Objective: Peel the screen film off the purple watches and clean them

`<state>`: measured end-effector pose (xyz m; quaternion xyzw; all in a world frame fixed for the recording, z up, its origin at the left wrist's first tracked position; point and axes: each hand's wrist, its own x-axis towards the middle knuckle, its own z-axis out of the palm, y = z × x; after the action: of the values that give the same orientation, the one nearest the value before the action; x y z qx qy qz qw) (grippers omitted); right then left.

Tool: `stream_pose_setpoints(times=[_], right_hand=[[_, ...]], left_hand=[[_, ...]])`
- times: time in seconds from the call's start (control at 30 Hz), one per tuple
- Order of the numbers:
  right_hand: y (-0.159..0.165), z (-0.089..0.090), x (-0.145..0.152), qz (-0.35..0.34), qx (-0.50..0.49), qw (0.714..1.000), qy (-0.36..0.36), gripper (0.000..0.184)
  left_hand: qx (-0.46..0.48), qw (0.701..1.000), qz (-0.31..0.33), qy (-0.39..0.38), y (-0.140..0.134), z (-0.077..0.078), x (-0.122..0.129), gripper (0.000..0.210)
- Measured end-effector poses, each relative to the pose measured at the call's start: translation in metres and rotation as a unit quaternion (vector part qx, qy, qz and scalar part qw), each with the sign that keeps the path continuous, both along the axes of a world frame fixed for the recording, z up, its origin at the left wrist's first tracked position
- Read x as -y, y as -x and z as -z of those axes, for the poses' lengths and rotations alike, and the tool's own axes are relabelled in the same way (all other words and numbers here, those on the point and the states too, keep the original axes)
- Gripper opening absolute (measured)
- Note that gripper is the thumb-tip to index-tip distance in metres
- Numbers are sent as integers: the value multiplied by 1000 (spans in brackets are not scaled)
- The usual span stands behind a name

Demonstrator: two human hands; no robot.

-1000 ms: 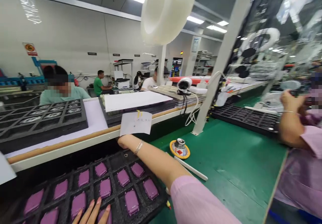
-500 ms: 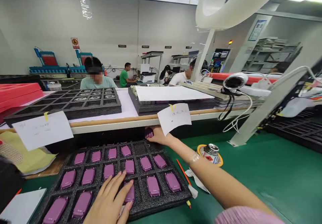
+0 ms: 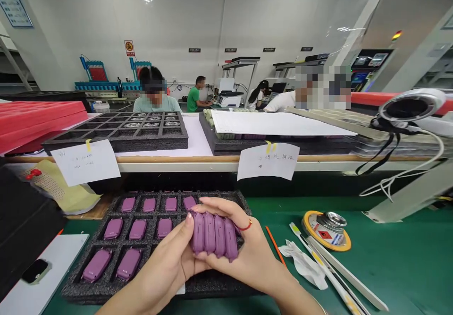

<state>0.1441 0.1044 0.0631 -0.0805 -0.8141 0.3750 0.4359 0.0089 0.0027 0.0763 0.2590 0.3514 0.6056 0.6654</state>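
A row of several purple watch-shaped casings [image 3: 214,235], stood on edge side by side, is held between my two hands above the foam tray. My left hand [image 3: 171,258] grips the row from the left, its thumb on the end casing. Around the right side wraps my right hand [image 3: 249,246], fingers over the top and thumb below. The black foam tray [image 3: 83,292] beneath has square pockets; single purple casings [image 3: 112,229] lie in those on the left and along the back. My hands hide much of its middle and right.
To the right lie an orange stick [image 3: 275,245], crumpled tissue [image 3: 307,264], a toothbrush [image 3: 300,237] and a tin [image 3: 331,223] ringed by yellow tape. At left, a white board [image 3: 58,263] carries a dark-faced green casing [image 3: 37,271]. A shelf edge [image 3: 184,166] runs behind the tray.
My right hand has come back from the tray's far edge with the purple casings. My left hand has lifted off the tray and joined it on the row. The view has turned left.
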Motion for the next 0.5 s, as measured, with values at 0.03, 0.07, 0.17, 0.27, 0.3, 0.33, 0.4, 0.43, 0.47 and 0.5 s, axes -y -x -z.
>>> stream_pose_setpoints(times=[0.03, 0.07, 0.17, 0.27, 0.3, 0.33, 0.4, 0.43, 0.47, 0.5], right_hand=[[1, 2, -1, -12, -3, 1000, 14, 82], [2, 3, -2, -24, -3, 999, 25, 87], [4, 5, -5, -36, -7, 999, 30, 93], [3, 2, -6, -29, -14, 999, 16, 96], [2, 1, -6, -28, -12, 999, 14, 97], [1, 0, -7, -28, -8, 1000, 12, 97], [-1, -2, -8, -28, -2, 1000, 7, 99], [-1, -3, -9, -27, -1, 1000, 4, 100], [-2, -4, -10, -25, -2, 1000, 0, 102], [-3, -4, -11, -24, -6, 1000, -5, 103]], left_hand=[[-1, 1000, -3, 10, 0, 0, 1, 39], [-3, 1000, -5, 18, 1, 1, 1, 40], [-10, 1000, 2, 16, 3, 1, 1, 43], [-15, 1000, 7, 2, 3, -2, -3, 45], [-16, 1000, 7, 1, 2, -3, -4, 45], [-17, 1000, 6, 1, 1, -5, -5, 45], [-18, 1000, 8, -1, 0, -7, -7, 45], [-19, 1000, 11, -1, 0, -7, -7, 44], [-20, 1000, 14, -1, 0, -8, -8, 43], [-22, 1000, 16, 0, 0, -9, -8, 42]])
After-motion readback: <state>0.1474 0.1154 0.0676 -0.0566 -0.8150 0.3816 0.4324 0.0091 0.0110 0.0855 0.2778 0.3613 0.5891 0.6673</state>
